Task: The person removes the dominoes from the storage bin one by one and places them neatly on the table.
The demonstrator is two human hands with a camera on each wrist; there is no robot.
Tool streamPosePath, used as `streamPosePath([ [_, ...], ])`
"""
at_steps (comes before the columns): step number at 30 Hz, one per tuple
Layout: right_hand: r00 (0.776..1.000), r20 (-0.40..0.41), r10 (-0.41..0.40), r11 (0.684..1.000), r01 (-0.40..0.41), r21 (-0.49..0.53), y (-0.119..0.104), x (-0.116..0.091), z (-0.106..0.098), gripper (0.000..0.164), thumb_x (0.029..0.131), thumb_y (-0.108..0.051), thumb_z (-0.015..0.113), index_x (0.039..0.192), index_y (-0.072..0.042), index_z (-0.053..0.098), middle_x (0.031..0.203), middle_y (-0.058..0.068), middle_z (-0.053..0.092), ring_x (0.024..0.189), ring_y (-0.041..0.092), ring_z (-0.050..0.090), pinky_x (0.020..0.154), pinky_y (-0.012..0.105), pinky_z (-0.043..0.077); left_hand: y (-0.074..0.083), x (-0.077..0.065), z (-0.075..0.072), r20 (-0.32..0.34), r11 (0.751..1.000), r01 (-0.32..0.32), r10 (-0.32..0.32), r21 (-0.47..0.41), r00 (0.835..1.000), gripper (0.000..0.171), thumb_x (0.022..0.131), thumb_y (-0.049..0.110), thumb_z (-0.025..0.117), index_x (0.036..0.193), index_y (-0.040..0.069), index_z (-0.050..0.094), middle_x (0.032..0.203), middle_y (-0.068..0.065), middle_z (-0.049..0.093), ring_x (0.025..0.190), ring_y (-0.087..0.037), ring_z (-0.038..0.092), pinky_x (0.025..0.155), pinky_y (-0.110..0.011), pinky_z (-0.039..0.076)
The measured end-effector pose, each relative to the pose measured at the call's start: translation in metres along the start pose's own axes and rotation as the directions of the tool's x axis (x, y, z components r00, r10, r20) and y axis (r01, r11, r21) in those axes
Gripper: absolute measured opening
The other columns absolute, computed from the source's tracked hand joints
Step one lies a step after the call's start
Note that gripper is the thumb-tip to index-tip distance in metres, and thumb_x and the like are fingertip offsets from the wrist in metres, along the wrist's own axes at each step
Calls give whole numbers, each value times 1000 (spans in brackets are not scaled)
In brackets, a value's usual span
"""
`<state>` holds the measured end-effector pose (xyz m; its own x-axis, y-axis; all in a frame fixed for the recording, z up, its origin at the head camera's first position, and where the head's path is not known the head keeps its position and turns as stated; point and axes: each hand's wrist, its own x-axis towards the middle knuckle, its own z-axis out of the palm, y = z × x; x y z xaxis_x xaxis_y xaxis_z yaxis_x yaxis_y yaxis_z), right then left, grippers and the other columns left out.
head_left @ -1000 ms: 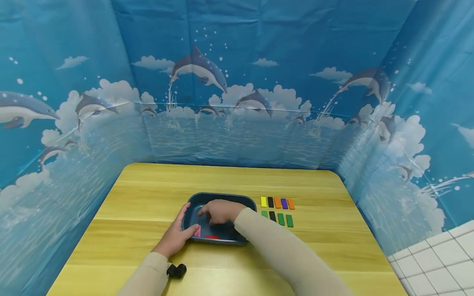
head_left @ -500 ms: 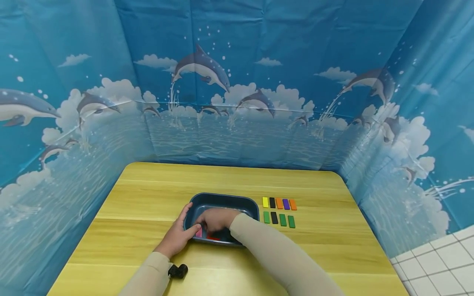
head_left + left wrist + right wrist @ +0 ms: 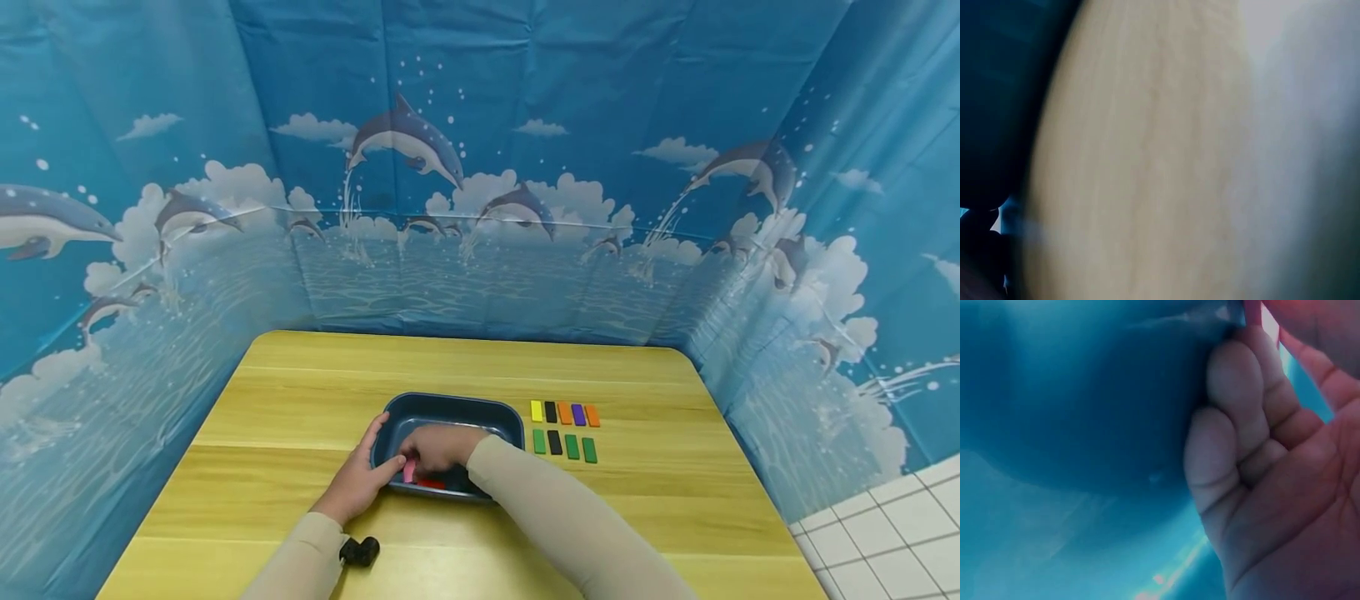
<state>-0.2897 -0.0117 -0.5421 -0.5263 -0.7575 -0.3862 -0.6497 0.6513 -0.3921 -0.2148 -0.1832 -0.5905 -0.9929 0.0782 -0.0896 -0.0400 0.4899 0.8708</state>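
A dark blue tray [image 3: 450, 407] lies on the table in the head view. My left hand [image 3: 352, 483] holds its left end, thumb over the near-left rim and fingers spread along the outside. Inside the tray, my right hand [image 3: 438, 447] pinches a small pink block [image 3: 408, 471], which stands tilted near the left thumb. A red block [image 3: 431, 483] lies by the near wall, partly covered. In the right wrist view the right hand [image 3: 1285, 469] has curled fingers, with a sliver of the pink block [image 3: 1252, 312] at the top. The left wrist view is mostly blurred tabletop.
Right of the tray, flat coloured blocks stand in two rows: the far one has yellow [image 3: 536, 411], black, orange and purple [image 3: 578, 414] pieces, the near one green [image 3: 572, 447] and black [image 3: 554, 442]. A dolphin-print curtain [image 3: 465, 275] surrounds the yellow wooden table [image 3: 300, 400].
My right hand has drawn back toward the tray's near-left corner and taken hold of the pink block, which has tilted and shifted slightly right. The left hand has stayed at the rim.
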Motion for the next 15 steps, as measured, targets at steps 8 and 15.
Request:
streamPosePath([
  [8, 997, -72, 22, 1000, -20, 18, 11, 3, 4, 25, 85, -22, 67, 107, -33, 67, 83, -14, 58, 75, 5, 50, 69, 19, 45, 1, 0, 1, 3, 1000, 13, -13, 5, 1000, 75, 81, 59, 59, 141, 53, 13, 153, 1, 21, 138, -37, 26, 102, -66, 25],
  [15, 992, -119, 39, 998, -33, 54, 17, 4, 6, 37, 84, -16, 68, 117, -31, 60, 77, -10, 55, 68, 7, 51, 60, 19, 45, 1, 0, 1, 1, 1000, 15, -15, -20, 1000, 73, 84, 51, 60, 140, 53, 14, 152, 3, 21, 138, -35, 25, 103, -65, 24],
])
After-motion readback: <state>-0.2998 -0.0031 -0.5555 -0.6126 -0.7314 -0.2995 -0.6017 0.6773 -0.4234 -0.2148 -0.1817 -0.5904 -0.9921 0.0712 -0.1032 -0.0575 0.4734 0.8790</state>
